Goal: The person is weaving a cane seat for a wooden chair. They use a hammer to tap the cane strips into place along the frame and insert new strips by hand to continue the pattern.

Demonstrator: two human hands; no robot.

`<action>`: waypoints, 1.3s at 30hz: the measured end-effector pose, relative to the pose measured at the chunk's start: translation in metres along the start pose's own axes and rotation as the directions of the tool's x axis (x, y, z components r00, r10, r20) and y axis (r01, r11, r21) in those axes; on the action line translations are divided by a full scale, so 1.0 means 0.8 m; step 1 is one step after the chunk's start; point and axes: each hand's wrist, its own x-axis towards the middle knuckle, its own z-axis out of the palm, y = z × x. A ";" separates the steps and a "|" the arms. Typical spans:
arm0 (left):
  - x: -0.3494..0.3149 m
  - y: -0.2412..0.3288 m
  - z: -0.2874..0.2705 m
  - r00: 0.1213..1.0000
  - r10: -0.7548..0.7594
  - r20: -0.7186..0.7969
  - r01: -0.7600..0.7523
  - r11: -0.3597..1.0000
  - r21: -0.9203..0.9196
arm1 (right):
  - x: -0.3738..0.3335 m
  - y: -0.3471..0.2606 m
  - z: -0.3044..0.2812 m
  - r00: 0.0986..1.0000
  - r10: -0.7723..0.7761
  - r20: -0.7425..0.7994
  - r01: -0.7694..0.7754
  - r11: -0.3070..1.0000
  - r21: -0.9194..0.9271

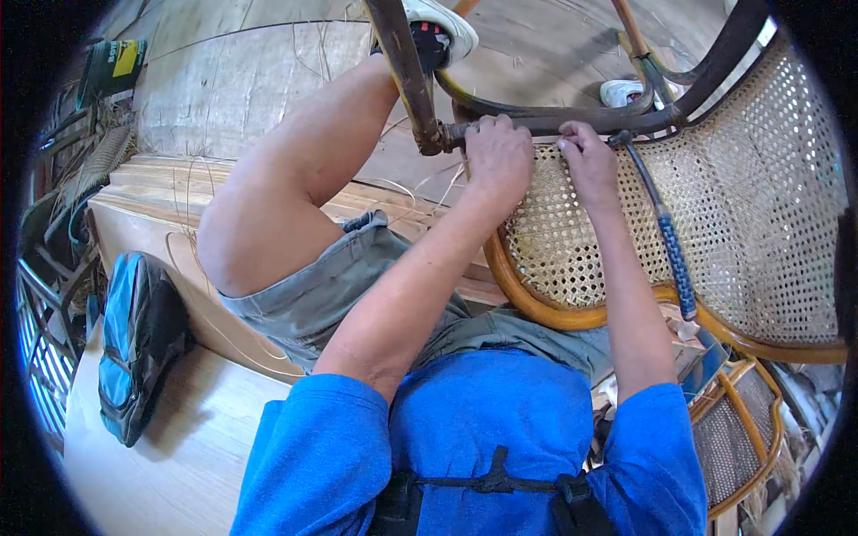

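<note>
Left hand [500, 159] is curled over the dark chair rail [645, 123]; right hand [591, 166] is bent beside it, can't tell if gripping. Blue-black backpack's [134, 348] contents are hidden, btw.

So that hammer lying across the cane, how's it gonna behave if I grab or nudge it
The hammer probably feels head-heavy: its dark head tops a thin shaft. The blue grip looks textured, so it likely won't slip much. Nudged, it may pivot or slide more than roll, since the head juts out crosswise.
</note>
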 end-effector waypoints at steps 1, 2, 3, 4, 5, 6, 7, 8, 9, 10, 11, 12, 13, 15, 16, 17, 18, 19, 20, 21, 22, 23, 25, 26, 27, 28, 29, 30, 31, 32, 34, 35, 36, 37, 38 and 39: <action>0.001 0.000 -0.002 1.000 -0.005 -0.005 0.004 1.000 -0.018 | 0.001 -0.001 0.001 1.000 0.016 -0.001 -0.016 1.000 -0.015; 0.002 0.001 -0.004 1.000 -0.008 -0.010 0.008 0.999 -0.037 | 0.001 0.000 0.000 1.000 0.009 0.008 -0.009 1.000 -0.030; 0.003 0.001 -0.006 0.999 -0.034 0.008 0.034 0.998 -0.054 | 0.002 0.000 0.002 1.000 -0.001 0.020 0.001 0.999 -0.040; 0.005 0.002 -0.007 0.998 -0.058 0.027 0.060 0.996 -0.070 | 0.003 0.000 0.002 0.999 -0.010 0.031 0.012 0.999 -0.051; 0.005 0.002 -0.007 0.996 -0.082 0.047 0.085 0.993 -0.085 | 0.003 -0.001 0.002 0.999 -0.020 0.042 0.023 0.997 -0.071; 0.008 -0.001 -0.004 0.992 -0.095 0.080 0.105 0.985 -0.138 | 0.004 -0.004 0.001 0.998 -0.031 0.051 0.035 0.995 -0.092; 0.013 -0.004 -0.001 0.988 -0.106 0.114 0.126 0.974 -0.189 | 0.004 -0.005 0.001 0.997 -0.041 0.061 0.047 0.993 -0.112; 0.016 -0.006 0.002 0.982 -0.115 0.148 0.149 0.960 -0.239 | 0.004 -0.003 0.003 0.996 -0.066 0.063 0.073 0.991 -0.113; 0.017 -0.006 0.001 0.982 -0.122 0.143 0.152 0.962 -0.228 | 0.006 0.001 0.004 0.994 -0.091 0.064 0.098 0.988 -0.116; 0.019 -0.006 -0.001 0.982 -0.127 0.138 0.155 0.964 -0.217 | 0.007 0.005 0.006 0.991 -0.116 0.064 0.123 0.985 -0.118; 0.021 -0.005 -0.003 0.982 -0.133 0.133 0.158 0.966 -0.206 | 0.007 0.007 0.006 0.993 -0.105 0.060 0.113 0.984 -0.135; 0.020 -0.007 0.000 0.987 -0.130 0.096 0.147 0.968 -0.203 | 0.008 0.007 0.008 0.994 -0.097 0.059 0.105 0.983 -0.149; 0.019 -0.008 0.003 0.990 -0.127 0.059 0.136 0.970 -0.201 | 0.008 0.007 0.010 0.994 -0.089 0.056 0.097 0.982 -0.164; 0.019 -0.008 0.006 0.991 -0.131 0.031 0.135 0.972 -0.193 | 0.008 0.004 0.012 0.995 -0.090 0.050 0.098 0.974 -0.203; 0.019 -0.007 0.007 0.989 -0.140 0.041 0.145 0.971 -0.189 | 0.008 0.003 0.012 0.995 -0.090 0.047 0.098 0.970 -0.223; 0.020 -0.007 0.007 0.988 -0.148 0.051 0.155 0.971 -0.184 | 0.008 0.002 0.013 0.992 -0.114 0.051 0.123 0.962 -0.243; 0.021 -0.006 0.005 0.986 -0.155 0.063 0.164 0.967 -0.195 | 0.009 0.001 0.013 0.989 -0.138 0.057 0.149 0.954 -0.262; 0.021 -0.006 0.003 0.984 -0.161 0.075 0.174 0.963 -0.206 | 0.009 0.001 0.013 0.985 -0.163 0.064 0.174 0.944 -0.280; 0.020 -0.006 0.001 0.982 -0.168 0.087 0.184 0.959 -0.217 | 0.009 0.002 0.013 0.981 -0.184 0.063 0.195 0.940 -0.281; 0.020 -0.007 0.002 0.984 -0.161 0.081 0.176 0.958 -0.226 | 0.009 0.003 0.014 0.976 -0.207 0.061 0.216 0.935 -0.283; 0.019 -0.009 0.005 0.985 -0.155 0.074 0.168 0.958 -0.234 | 0.010 0.003 0.014 0.971 -0.230 0.060 0.237 0.929 -0.284; 0.019 -0.010 0.006 0.986 -0.150 0.068 0.162 0.957 -0.242 | 0.010 0.002 0.013 0.969 -0.240 0.060 0.247 0.927 -0.281; 0.020 -0.011 0.009 0.982 -0.177 0.064 0.188 0.933 -0.307 | 0.009 0.001 0.010 0.965 -0.255 0.057 0.261 0.925 -0.277; 0.021 -0.012 0.010 0.980 -0.191 0.063 0.201 0.919 -0.339 | 0.008 0.002 0.010 0.967 -0.248 0.051 0.253 0.931 -0.263; 0.021 -0.012 0.009 0.978 -0.193 0.080 0.209 0.917 -0.340 | 0.007 0.004 0.009 0.970 -0.241 0.044 0.244 0.937 -0.249; 0.022 -0.012 0.008 0.976 -0.195 0.098 0.217 0.915 -0.340 | 0.007 0.005 0.009 0.972 -0.233 0.038 0.236 0.943 -0.235; 0.023 -0.012 0.006 0.974 -0.197 0.115 0.225 0.913 -0.340 | 0.007 0.005 0.009 0.971 -0.235 0.043 0.238 0.939 -0.247; 0.024 -0.012 0.006 0.970 -0.208 0.123 0.238 0.908 -0.344 | 0.007 0.005 0.009 0.970 -0.237 0.048 0.241 0.935 -0.258; 0.024 -0.012 0.005 0.967 -0.219 0.130 0.251 0.903 -0.348 | 0.008 0.005 0.009 0.970 -0.239 0.054 0.244 0.931 -0.270; 0.025 -0.012 0.005 0.964 -0.229 0.137 0.264 0.898 -0.352 | 0.008 0.006 0.009 0.973 -0.226 0.052 0.232 0.938 -0.257; 0.025 -0.013 0.008 0.965 -0.223 0.135 0.258 0.894 -0.367 | 0.007 0.008 0.010 0.978 -0.201 0.049 0.207 0.951 -0.229; 0.025 -0.013 0.009 0.966 -0.220 0.134 0.255 0.892 -0.374 | 0.007 0.007 0.011 0.977 -0.208 0.053 0.215 0.946 -0.241; 0.025 -0.013 0.008 0.966 -0.222 0.135 0.257 0.892 -0.371 | 0.008 0.007 0.011 0.975 -0.215 0.056 0.222 0.941 -0.254; 0.025 -0.013 0.007 0.965 -0.225 0.135 0.259 0.893 -0.368 | 0.008 0.006 0.011 0.973 -0.221 0.059 0.229 0.936 -0.267; 0.025 -0.012 0.006 0.964 -0.227 0.136 0.262 0.894 -0.365 | 0.008 0.004 0.011 0.971 -0.230 0.066 0.239 0.931 -0.277; 0.025 -0.012 0.007 0.964 -0.231 0.133 0.265 0.893 -0.364 | 0.009 0.002 0.011 0.968 -0.239 0.074 0.250 0.925 -0.287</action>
